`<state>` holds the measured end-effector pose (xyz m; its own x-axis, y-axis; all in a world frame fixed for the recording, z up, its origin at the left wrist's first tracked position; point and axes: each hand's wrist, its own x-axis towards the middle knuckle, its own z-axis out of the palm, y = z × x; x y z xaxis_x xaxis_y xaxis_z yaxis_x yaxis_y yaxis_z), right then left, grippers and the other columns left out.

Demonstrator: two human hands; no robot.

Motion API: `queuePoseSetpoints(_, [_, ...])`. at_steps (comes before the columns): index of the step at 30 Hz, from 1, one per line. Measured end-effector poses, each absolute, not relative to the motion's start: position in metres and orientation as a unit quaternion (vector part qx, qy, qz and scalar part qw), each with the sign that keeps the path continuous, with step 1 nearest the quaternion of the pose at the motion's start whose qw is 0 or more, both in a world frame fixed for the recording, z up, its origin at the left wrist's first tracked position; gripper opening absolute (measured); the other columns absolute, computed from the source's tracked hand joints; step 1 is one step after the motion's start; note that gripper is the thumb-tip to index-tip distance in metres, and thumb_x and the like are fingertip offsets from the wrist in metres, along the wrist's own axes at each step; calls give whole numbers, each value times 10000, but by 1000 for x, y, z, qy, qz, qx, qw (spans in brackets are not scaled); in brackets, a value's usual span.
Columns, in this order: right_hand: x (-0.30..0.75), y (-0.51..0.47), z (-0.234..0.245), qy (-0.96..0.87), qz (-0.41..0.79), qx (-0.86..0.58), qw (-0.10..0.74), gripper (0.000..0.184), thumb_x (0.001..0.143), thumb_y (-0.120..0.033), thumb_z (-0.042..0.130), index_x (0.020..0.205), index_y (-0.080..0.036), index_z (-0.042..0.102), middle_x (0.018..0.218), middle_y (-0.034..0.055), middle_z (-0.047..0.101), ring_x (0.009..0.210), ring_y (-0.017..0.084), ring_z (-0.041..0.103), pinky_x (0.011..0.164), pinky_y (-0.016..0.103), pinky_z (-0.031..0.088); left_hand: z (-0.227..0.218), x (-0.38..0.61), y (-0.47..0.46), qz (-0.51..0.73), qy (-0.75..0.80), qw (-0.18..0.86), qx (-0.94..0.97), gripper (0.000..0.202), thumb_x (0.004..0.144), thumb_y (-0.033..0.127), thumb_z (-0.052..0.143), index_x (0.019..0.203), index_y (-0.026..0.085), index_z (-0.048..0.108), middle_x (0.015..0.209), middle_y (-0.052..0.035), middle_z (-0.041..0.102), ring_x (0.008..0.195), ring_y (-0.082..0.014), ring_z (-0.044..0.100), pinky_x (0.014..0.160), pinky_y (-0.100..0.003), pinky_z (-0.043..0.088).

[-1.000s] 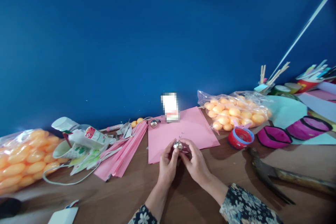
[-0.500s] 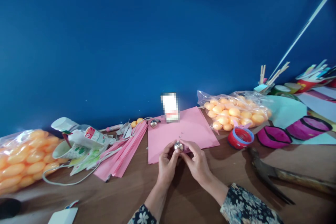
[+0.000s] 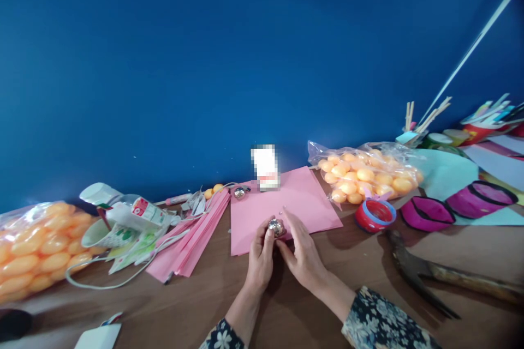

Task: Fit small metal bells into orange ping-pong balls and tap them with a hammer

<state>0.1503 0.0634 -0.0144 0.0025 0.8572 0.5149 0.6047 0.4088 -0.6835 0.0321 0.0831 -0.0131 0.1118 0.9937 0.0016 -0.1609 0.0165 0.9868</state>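
A small shiny silver ball (image 3: 277, 227) sits pinched in the fingertips of my left hand (image 3: 261, 260), just above the near edge of a pink paper sheet (image 3: 262, 208). My right hand (image 3: 302, 255) is beside it with its fingers stretched forward and flat; its thumb side touches the ball. Two tiny silver beads (image 3: 281, 211) lie on the pink sheet just beyond my fingers. A second silver ball (image 3: 239, 192) rests at the sheet's far left corner.
Bags of orange balls lie at the right (image 3: 365, 173) and far left (image 3: 35, 245). A stack of pink paper strips (image 3: 192, 237), a white cable, a red tape roll (image 3: 375, 214), magenta rings (image 3: 428, 211) and a hammer-like tool (image 3: 426, 272) crowd the brown table.
My right hand's fingers have opened from a curl around the ball and now stretch forward. My left hand stays where it was, pinching the ball.
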Motion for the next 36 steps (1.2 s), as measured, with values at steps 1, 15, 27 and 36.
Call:
queuePoseSetpoints(1, [151, 63, -13, -690, 130, -531, 475, 532, 836, -165, 452, 1342, -190, 287, 1334, 118, 415, 1235, 243, 376, 997, 468, 376, -13, 33, 83, 511, 428, 575, 473, 364, 835, 347, 462, 1163, 194, 494, 1131, -83, 592, 1036, -207, 549, 933, -364, 399])
queuePoseSetpoints(15, [151, 65, -16, -712, 137, -523, 447, 553, 795, -70, 414, 1328, -160, 295, 1298, 133, 432, 1217, 234, 383, 993, 458, 384, -10, 34, 85, 527, 437, 582, 439, 416, 710, 282, 638, 1090, 206, 487, 1034, -66, 611, 956, -177, 583, 858, -302, 443])
queuePoseSetpoints(27, [182, 10, 43, -743, 54, -525, 412, 440, 799, -113, 449, 1232, -186, 432, 1194, 108, 511, 1114, 210, 477, 937, 386, 434, -10, 35, 87, 518, 448, 573, 450, 510, 629, 239, 698, 1101, 192, 514, 950, -52, 641, 845, -153, 607, 789, -289, 464])
queuePoseSetpoints(36, [374, -88, 23, -638, -190, -720, 195, 388, 793, -194, 434, 1175, -160, 492, 1030, 142, 608, 923, 264, 579, 808, 397, 460, -12, 38, 86, 525, 403, 570, 487, 411, 666, 225, 665, 1045, 195, 509, 983, -55, 626, 887, -139, 591, 836, -291, 436])
